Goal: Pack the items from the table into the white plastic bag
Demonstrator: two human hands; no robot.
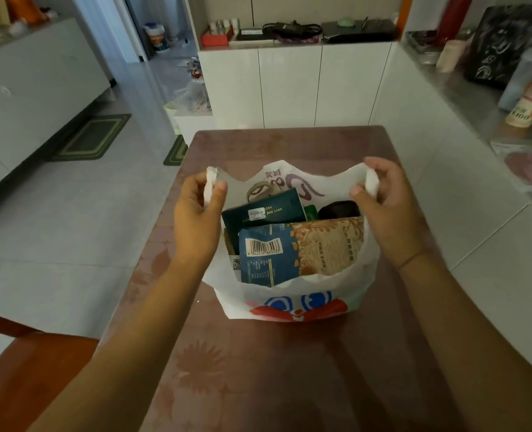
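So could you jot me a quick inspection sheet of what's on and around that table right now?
Surface: brown table with a faint flower pattern; only the bag stands on it.
Job's things: white bag upright and open, holding a blue packet, a tan packet, a dark green pack and a black item.
Clutter: nothing seen on the table.
Grippers: left hand pinches the left handle; right hand pinches the right handle, spreading the mouth.
Cables: black cord on the far cabinet.
Surroundings: tiled floor, green mats, bottles on the right counter.
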